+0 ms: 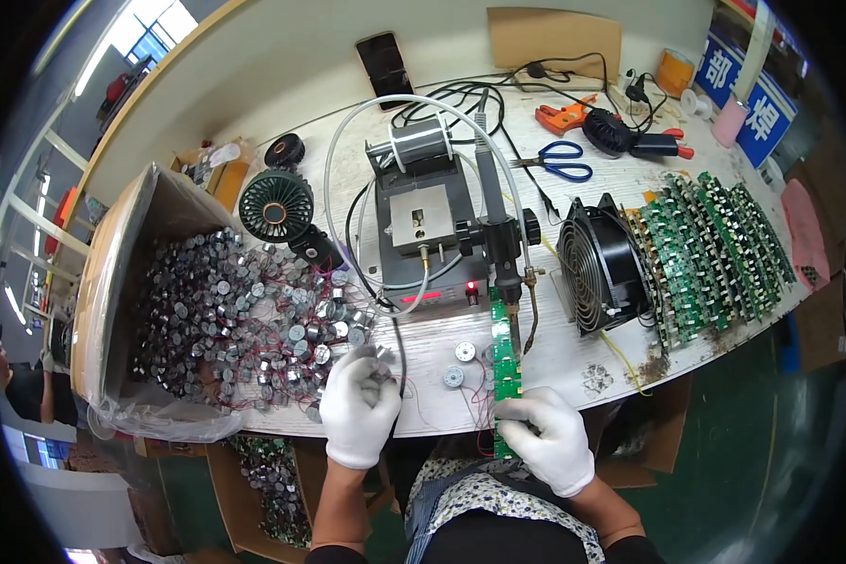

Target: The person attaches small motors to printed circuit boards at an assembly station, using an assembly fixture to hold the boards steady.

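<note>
My right hand (pixel 550 440), in a white glove, pinches the near part of a long green circuit board strip (pixel 506 362). The strip's far end lies under the soldering iron (pixel 506 273) of a bench soldering machine (pixel 418 216). Curled fingers of my gloved left hand (pixel 359 409) hold a small silver motor (pixel 383 355) at the near right edge of a heap of such motors (pixel 263 310). Between my hands, two loose motors (pixel 464 352) with thin red wires lie beside the strip.
A cardboard box (pixel 113 301) on its side spills motors at left. Behind them stand a small black fan (pixel 277 207) and a phone (pixel 383 66). Rightward are a square fan (pixel 602 268), stacked circuit boards (pixel 714 263), blue scissors (pixel 566 162) and orange pliers (pixel 566 115).
</note>
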Demonstrator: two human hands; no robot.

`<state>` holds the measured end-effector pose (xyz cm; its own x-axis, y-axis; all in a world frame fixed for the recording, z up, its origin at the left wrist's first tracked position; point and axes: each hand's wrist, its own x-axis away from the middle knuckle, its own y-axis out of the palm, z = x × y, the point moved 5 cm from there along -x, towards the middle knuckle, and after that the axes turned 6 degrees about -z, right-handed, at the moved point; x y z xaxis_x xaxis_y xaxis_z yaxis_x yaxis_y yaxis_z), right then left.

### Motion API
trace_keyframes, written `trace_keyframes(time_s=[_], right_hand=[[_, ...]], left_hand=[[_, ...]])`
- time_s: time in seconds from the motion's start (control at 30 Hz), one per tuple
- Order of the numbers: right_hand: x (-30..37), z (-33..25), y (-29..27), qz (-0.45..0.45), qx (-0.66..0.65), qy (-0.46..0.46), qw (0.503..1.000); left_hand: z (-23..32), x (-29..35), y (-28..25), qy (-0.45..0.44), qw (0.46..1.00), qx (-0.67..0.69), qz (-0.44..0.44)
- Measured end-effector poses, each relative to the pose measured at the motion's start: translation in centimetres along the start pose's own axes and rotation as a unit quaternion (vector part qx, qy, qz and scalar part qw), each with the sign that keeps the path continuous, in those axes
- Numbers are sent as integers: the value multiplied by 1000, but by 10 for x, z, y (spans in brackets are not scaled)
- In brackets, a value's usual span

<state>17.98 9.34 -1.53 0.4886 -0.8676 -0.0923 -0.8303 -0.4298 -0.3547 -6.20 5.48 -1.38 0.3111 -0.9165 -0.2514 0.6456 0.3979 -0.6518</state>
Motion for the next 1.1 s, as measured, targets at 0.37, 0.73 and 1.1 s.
trace_keyframes(time_s=[0.37, 0.73, 1.1], right_hand=[[3, 4, 3, -2, -12, 9, 1000], [6, 4, 2, 46, -49, 35, 997], [5, 0, 2, 54, -22, 47, 997]], left_hand=[[58, 20, 46, 21, 957, 178, -229], [72, 14, 41, 199, 947, 16, -252], [60, 6, 37, 229, 949, -204, -73]])
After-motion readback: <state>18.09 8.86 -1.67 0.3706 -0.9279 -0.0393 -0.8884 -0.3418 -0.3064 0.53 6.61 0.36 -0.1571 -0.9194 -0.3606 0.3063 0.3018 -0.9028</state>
